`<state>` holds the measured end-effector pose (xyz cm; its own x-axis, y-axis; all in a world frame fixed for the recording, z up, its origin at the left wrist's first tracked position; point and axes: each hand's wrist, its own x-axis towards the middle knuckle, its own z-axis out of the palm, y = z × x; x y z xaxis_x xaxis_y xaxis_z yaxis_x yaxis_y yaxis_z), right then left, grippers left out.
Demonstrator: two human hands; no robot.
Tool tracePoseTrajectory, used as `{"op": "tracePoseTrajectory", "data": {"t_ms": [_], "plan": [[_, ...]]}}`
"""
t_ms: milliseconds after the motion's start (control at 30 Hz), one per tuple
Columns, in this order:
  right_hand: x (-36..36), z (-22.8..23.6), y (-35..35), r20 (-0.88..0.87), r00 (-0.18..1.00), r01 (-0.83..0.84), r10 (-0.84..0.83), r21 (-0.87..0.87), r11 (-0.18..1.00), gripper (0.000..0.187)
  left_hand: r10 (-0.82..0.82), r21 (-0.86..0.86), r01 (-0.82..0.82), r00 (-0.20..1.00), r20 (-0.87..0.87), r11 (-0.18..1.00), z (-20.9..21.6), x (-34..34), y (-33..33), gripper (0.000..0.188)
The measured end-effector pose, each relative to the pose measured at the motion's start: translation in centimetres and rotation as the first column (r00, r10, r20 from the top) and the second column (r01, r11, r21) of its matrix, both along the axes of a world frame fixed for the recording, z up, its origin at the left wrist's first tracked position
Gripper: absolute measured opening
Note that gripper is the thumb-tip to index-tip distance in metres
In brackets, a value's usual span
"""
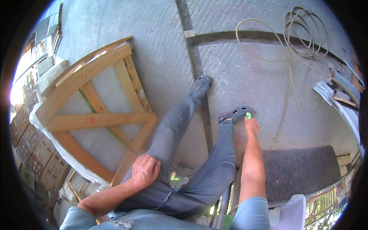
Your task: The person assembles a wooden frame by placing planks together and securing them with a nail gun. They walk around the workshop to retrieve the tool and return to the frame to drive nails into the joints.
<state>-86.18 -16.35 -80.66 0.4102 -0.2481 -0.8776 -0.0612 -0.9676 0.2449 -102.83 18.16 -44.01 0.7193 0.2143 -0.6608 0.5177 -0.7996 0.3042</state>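
Observation:
My left hand [146,170] rests on my left thigh, its fingers curled in loosely and nothing showing in them. Out to the right, my right arm reaches down past my leg. My right hand [251,125] is closed around a small bright green thing [248,115], whose kind I cannot make out. It shows just beyond the fingers, beside my right shoe [235,114]. Left of my leg stands a wooden crate [92,120] with diagonal boards, red handwriting on one board, a green strap and whitish sheeting behind the boards.
A pale hose [288,57] lies coiled on the grooved concrete floor [153,23], trailing toward me. Dark channels cross the floor near my left shoe [201,86]. A dark flat panel [301,172] is at the right, near white sheeting [293,211]. Stacked brownish blocks [36,153] line the far left.

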Motion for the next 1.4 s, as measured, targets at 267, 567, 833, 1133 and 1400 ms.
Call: {"op": "tracePoseTrajectory", "data": {"t_ms": [267, 567, 833, 1133, 1400], "plan": [[1.3, 1.6, 1.9, -0.081, 0.995, 0.064, -0.056, 0.101, 0.993, 0.054, 0.012, 0.020, -0.013, 0.997, 0.070, 1.000, 0.2, -0.6, -0.8, 0.014], [-0.7, 1.2, 14.4, -0.209, 0.962, 0.238, -0.178, 0.315, 0.919, 0.057, 0.055, 0.054, -0.058, 0.997, 0.058, 0.997, 0.6, -1.4, -0.6, 0.014], [-1.9, 0.7, 19.6, -0.049, 0.997, 0.075, -0.062, 0.356, 0.931, 0.052, 0.107, 0.069, -0.110, 0.993, 0.042, 0.992, 0.4, -2.6, 0.3, 0.015], [-3.4, 0.1, 21.3, 0.018, 1.000, 0.007, -0.014, 0.332, 0.943, 0.045, 0.144, 0.055, -0.147, 0.989, 0.044, 0.988, 0.4, -2.4, 1.1, 0.015], [-1.4, 0.0, 20.9, -0.088, 0.996, 0.032, -0.005, 0.314, 0.949, 0.047, 0.138, 0.056, -0.140, 0.989, 0.049, 0.989, 0.3, -1.9, 1.7, 0.015]]}}
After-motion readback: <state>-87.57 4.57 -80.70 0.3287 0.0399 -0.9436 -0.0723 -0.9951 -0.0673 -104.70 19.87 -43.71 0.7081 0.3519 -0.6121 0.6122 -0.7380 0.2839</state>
